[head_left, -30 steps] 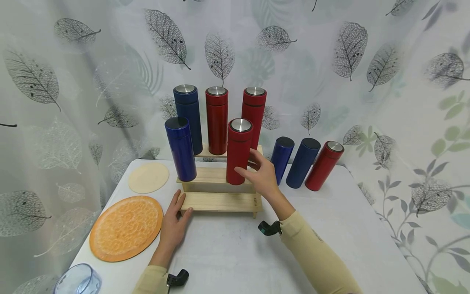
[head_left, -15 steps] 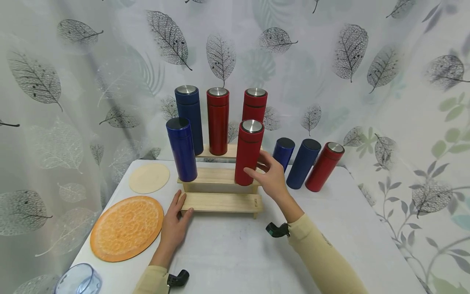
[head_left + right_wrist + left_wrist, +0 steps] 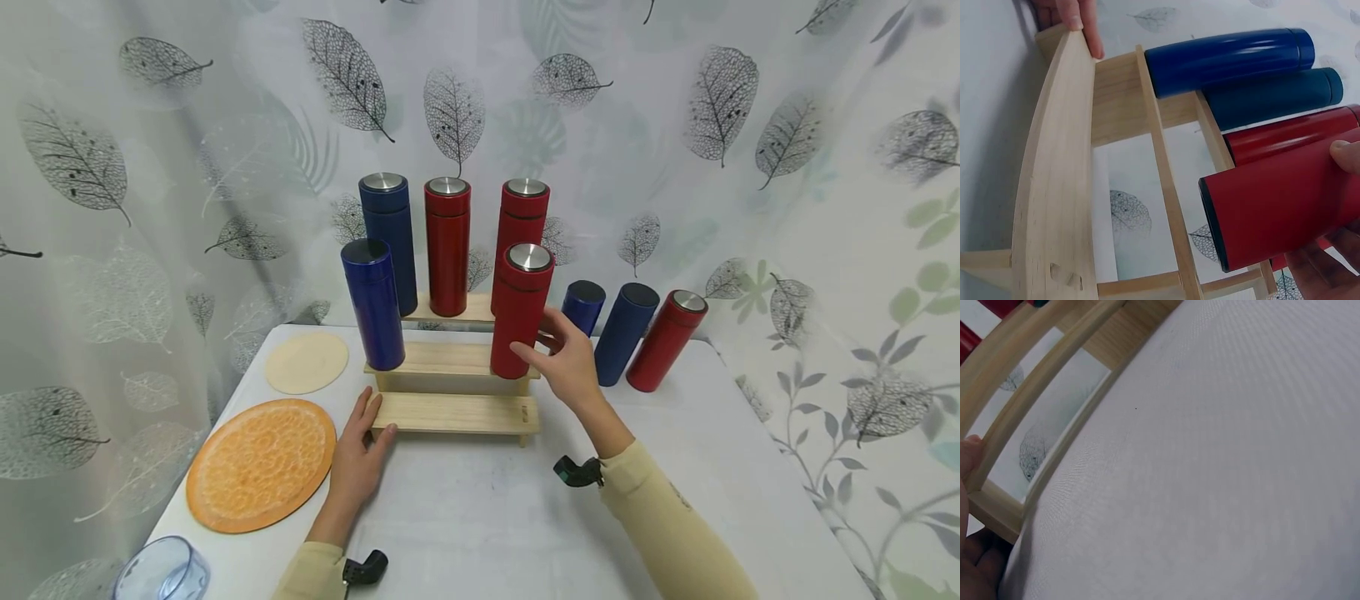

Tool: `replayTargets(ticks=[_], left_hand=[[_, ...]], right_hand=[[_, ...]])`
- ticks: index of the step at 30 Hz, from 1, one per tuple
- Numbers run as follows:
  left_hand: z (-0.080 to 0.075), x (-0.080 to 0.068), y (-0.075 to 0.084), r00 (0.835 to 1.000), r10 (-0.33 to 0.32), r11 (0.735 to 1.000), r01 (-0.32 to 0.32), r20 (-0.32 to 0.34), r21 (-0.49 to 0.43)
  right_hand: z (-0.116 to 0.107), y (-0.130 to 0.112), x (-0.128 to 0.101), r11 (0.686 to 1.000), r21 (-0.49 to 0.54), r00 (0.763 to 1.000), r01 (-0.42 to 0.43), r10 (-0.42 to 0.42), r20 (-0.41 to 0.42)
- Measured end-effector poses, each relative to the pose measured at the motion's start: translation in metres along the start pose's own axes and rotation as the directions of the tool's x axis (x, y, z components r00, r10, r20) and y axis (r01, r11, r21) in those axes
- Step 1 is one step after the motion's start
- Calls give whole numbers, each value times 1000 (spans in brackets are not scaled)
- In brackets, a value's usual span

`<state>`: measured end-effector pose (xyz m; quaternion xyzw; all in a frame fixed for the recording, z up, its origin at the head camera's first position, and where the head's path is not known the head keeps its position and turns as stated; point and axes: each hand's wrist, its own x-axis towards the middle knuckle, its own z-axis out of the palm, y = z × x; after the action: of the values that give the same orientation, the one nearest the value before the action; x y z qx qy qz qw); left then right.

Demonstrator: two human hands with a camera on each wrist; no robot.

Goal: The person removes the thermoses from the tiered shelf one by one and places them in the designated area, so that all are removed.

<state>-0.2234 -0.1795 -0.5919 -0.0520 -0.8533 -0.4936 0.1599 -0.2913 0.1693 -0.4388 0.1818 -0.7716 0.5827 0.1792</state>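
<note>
Steadying the rack (image 3: 453,412) at its low front step, left hand (image 3: 357,460) lies flat, fingers straight. Standing on it already: 5 flasks. Clamped round the red flask (image 3: 521,310), right hand (image 3: 572,365) has it tilted at the middle step's right end, likely not settled. Waiting on the worktop (image 3: 487,517): 3 flasks (image 3: 624,332).

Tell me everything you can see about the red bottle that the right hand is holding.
The red bottle is a tall, matte cylinder, apparently a metal flask, with a red cap topped by a silver disc. A thin seam divides cap and body. It stands nearly upright, tilted slightly, at the right end of the wooden rack's middle step. The right hand grips its lower body, fingers curled around it. Whether its base rests fully on the step is unclear.
</note>
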Motion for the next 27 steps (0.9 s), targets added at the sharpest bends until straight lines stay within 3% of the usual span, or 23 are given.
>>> replayTargets(ticks=[14,27], left_hand=[[2,3,3,999,53,999,-53,-4,8],[1,-1,5,1000,6,1000,-6,-11,9]], right_hand=[[-27,3,-12,999,-41,999,23,-25,-47],[-41,-1,-13,996,-83,997,15,-20,-69]])
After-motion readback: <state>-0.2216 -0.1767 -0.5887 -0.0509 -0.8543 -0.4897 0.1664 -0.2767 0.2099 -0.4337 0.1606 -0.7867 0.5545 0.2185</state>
